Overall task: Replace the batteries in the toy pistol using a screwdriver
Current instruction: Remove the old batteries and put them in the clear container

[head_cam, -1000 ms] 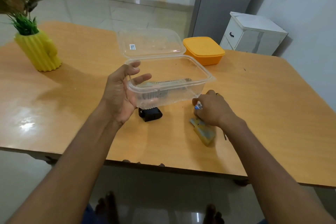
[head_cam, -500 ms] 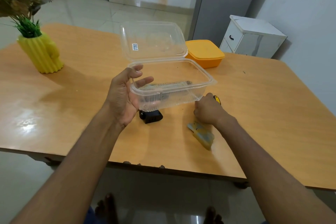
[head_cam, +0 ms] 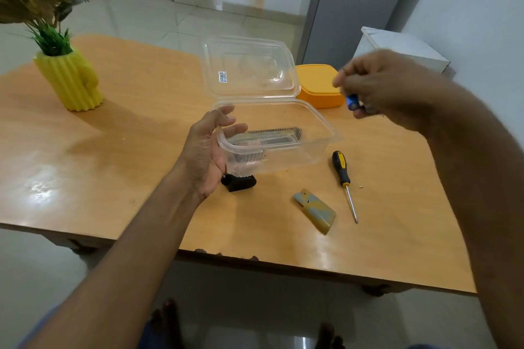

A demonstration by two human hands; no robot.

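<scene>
My left hand grips the left end of a clear plastic container with its hinged lid standing open. A black part of the toy pistol shows on the table beneath the container. My right hand is raised above the table at the right and pinches blue batteries. A black-and-yellow screwdriver lies on the table to the right of the container. The yellow-grey battery cover lies near it, closer to me.
A wooden table holds a yellow ribbed vase with flowers at the far left and an orange lidded box behind the container. A white cabinet stands beyond the table's right side.
My right hand has risen from the table by the battery cover, carrying the batteries up and to the right. The screwdriver it covered is now exposed. My left hand keeps its hold.
</scene>
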